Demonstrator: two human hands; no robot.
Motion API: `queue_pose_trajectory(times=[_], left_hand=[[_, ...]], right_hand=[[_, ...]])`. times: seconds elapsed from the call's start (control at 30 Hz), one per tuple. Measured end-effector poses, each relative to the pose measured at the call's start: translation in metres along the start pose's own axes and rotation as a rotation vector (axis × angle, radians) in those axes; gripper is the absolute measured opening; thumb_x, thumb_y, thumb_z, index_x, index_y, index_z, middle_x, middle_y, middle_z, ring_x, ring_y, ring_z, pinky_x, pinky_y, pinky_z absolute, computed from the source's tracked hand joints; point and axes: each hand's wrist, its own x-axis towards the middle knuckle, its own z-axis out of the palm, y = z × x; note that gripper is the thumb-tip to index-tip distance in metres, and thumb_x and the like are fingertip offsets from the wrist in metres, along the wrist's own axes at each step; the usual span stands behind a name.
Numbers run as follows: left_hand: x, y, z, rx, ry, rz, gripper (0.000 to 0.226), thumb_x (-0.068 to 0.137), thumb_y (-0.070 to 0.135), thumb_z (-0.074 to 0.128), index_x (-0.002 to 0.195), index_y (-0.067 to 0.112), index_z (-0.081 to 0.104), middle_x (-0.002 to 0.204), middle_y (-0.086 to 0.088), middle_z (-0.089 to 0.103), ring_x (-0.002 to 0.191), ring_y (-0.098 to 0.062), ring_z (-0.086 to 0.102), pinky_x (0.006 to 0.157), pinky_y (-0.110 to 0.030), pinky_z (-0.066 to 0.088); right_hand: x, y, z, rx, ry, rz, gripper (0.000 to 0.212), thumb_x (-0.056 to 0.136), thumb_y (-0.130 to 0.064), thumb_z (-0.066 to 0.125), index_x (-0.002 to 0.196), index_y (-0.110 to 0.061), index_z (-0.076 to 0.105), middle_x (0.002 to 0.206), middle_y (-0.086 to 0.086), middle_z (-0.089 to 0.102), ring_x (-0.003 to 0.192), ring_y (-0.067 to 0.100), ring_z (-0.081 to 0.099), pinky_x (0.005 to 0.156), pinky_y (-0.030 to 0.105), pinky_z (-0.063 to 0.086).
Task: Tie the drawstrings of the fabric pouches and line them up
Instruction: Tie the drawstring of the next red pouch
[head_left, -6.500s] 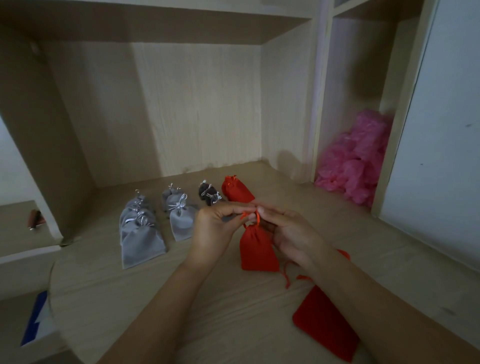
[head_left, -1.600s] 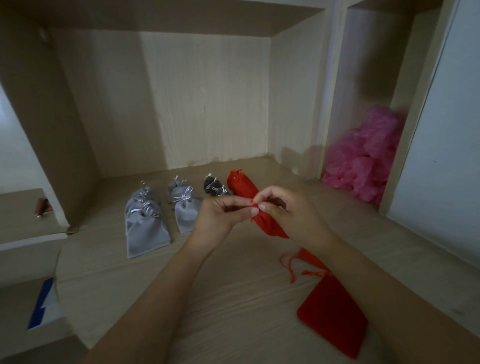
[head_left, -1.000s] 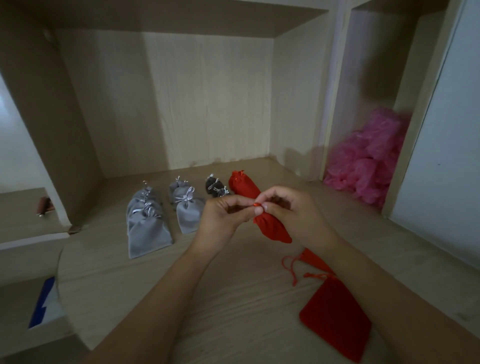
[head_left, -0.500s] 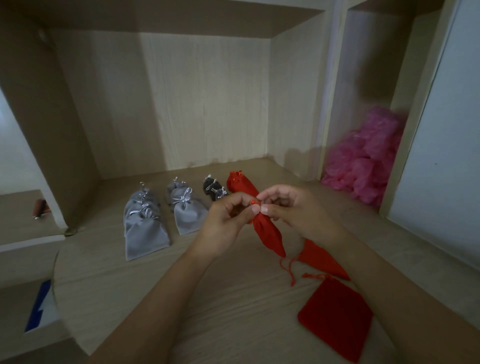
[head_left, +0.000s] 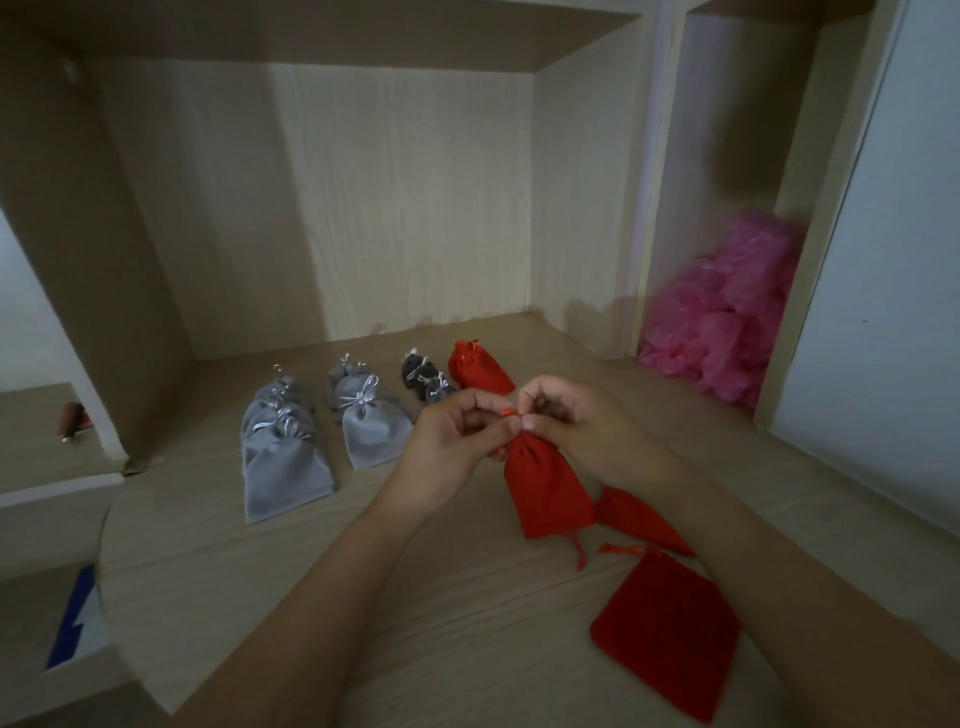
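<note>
A red pouch (head_left: 548, 488) hangs from its drawstring above the wooden shelf. My left hand (head_left: 452, 447) and my right hand (head_left: 576, 421) both pinch that red drawstring (head_left: 508, 413) at the pouch's gathered neck. Behind my hands lies a tied red pouch (head_left: 475, 371). Under my right forearm lies another red pouch (head_left: 639, 519), partly hidden. A flat red pouch (head_left: 667, 629) with a loose string lies at the near right. Tied light grey pouches lie in columns at the left (head_left: 283, 457) and centre (head_left: 369, 421), with small dark grey pouches (head_left: 423, 376) beside them.
The wooden shelf (head_left: 322, 582) sits in an open cabinet with side walls and a back wall. A pink plastic heap (head_left: 727, 322) fills the right compartment. A small brown object (head_left: 72, 418) lies on the lower ledge at the left.
The held red pouch swung and turned below my hands and now hangs broader and lower. My fingers kept working the drawstring at its neck. The other pouches stayed put.
</note>
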Motion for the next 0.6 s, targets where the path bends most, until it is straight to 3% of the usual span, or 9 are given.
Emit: queue_pose_trajectory(times=[0.13, 0.27, 0.4, 0.5, 0.6], left_hand=[[0.000, 0.002, -0.003, -0.022, 0.045, -0.014, 0.011, 0.083, -0.004, 0.061, 0.082, 0.006, 0.066, 0.064, 0.001, 0.065, 0.056, -0.003, 0.056, 0.059, -0.014, 0.050], [0.000, 0.005, -0.003, -0.008, 0.141, 0.074, 0.013, 0.083, -0.005, 0.061, 0.079, 0.007, 0.066, 0.063, 0.007, 0.067, 0.059, -0.002, 0.057, 0.062, -0.014, 0.048], [-0.002, 0.003, 0.000, 0.011, 0.244, 0.122, 0.013, 0.080, 0.000, 0.066, 0.079, 0.012, 0.069, 0.072, 0.004, 0.070, 0.073, -0.010, 0.062, 0.074, -0.023, 0.050], [-0.002, 0.004, 0.001, 0.017, 0.277, 0.127, 0.010, 0.079, 0.000, 0.068, 0.079, 0.010, 0.071, 0.071, 0.004, 0.070, 0.074, -0.008, 0.063, 0.072, -0.019, 0.051], [-0.002, 0.005, 0.001, -0.006, 0.258, 0.109, 0.007, 0.080, 0.000, 0.066, 0.085, 0.001, 0.070, 0.065, 0.007, 0.068, 0.065, 0.000, 0.060, 0.065, -0.013, 0.047]], right_hand=[[0.000, -0.004, 0.004, -0.099, 0.098, -0.083, 0.014, 0.083, -0.006, 0.061, 0.081, -0.019, 0.059, 0.070, -0.010, 0.057, 0.064, 0.000, 0.051, 0.063, 0.014, 0.040], [0.004, -0.015, 0.003, 0.155, 0.149, 0.073, 0.019, 0.081, 0.000, 0.067, 0.085, -0.018, 0.068, 0.069, -0.003, 0.067, 0.063, 0.004, 0.061, 0.061, 0.018, 0.049], [0.003, -0.019, 0.006, 0.169, 0.071, 0.193, 0.007, 0.082, -0.002, 0.067, 0.085, -0.006, 0.072, 0.054, -0.005, 0.060, 0.050, 0.001, 0.054, 0.056, 0.014, 0.047], [0.001, -0.021, 0.012, 0.218, 0.142, 0.238, 0.005, 0.079, -0.004, 0.071, 0.081, -0.008, 0.073, 0.049, -0.007, 0.058, 0.047, -0.002, 0.051, 0.052, 0.010, 0.043], [-0.002, -0.024, 0.016, 0.311, 0.203, 0.301, 0.013, 0.078, -0.008, 0.073, 0.090, -0.005, 0.074, 0.052, -0.004, 0.060, 0.048, -0.002, 0.052, 0.052, 0.009, 0.043]])
